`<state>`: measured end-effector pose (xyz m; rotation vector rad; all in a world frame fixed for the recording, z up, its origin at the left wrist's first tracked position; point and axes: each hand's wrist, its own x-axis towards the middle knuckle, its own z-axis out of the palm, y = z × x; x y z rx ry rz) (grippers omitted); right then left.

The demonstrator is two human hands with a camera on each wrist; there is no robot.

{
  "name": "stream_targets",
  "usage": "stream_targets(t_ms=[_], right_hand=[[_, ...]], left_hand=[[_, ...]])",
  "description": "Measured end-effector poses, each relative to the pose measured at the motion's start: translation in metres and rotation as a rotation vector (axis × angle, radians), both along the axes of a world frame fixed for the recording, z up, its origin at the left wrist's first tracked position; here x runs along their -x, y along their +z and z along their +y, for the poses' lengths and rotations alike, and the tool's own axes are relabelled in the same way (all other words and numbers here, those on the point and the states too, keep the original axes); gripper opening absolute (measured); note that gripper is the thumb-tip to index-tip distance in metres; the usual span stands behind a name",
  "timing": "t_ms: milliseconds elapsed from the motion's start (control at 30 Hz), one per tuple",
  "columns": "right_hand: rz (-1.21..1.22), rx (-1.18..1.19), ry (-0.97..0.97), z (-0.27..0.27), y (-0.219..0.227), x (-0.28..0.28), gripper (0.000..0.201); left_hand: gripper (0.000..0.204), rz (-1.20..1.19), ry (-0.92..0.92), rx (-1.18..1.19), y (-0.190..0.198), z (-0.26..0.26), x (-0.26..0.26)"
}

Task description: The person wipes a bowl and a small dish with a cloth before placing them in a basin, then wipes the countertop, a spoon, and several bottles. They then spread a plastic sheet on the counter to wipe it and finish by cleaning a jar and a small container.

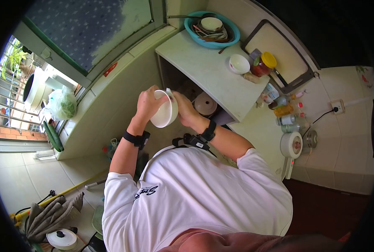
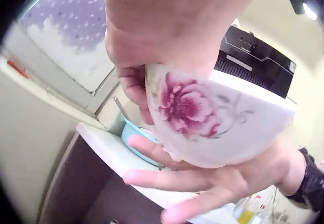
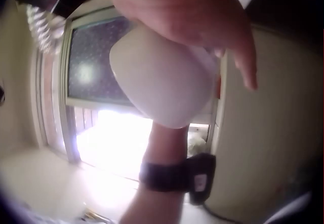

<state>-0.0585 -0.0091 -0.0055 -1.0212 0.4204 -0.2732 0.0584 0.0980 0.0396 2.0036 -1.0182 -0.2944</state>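
Head view: the left hand (image 1: 147, 104) grips the bowl (image 1: 164, 114) firmly, best kept steady against the right hand's (image 1: 187, 111) open, outstretched fingers.

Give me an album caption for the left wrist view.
A flowered bowl, gripped by the left hand, with the right hand spread beneath.

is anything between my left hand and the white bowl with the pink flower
Nothing visible is: the left hand grips the white bowl by its rim, and the right hand is on the bowl's other side.
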Motion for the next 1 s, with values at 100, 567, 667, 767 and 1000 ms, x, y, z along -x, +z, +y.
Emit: stream_targets(t_ms=[100, 567, 667, 767, 1000], right_hand=[[0.049, -0.502, 0.135, -0.002, 0.009, 0.004, 0.041], [-0.252, 0.47, -0.504, 0.004, 0.043, -0.003, 0.045], [-0.333, 1.046, -0.564, 0.004, 0.064, 0.009, 0.036], [-0.49, 1.584, -0.32, 0.003, 0.091, 0.024, 0.036], [-0.418, 1.518, -0.175, -0.002, 0.128, 0.019, 0.037]], left_hand=[[0.046, -0.241, -0.047, -0.094, 0.012, -0.004, -0.005], [0.019, -0.143, -0.002, 0.461, 0.021, -0.011, 0.063], [0.017, -0.006, 0.077, 0.573, 0.029, -0.001, 0.061], [0.026, 0.015, 0.093, 0.432, 0.019, 0.008, 0.052], [0.036, 0.174, 0.127, 0.658, 0.039, 0.02, 0.057]])
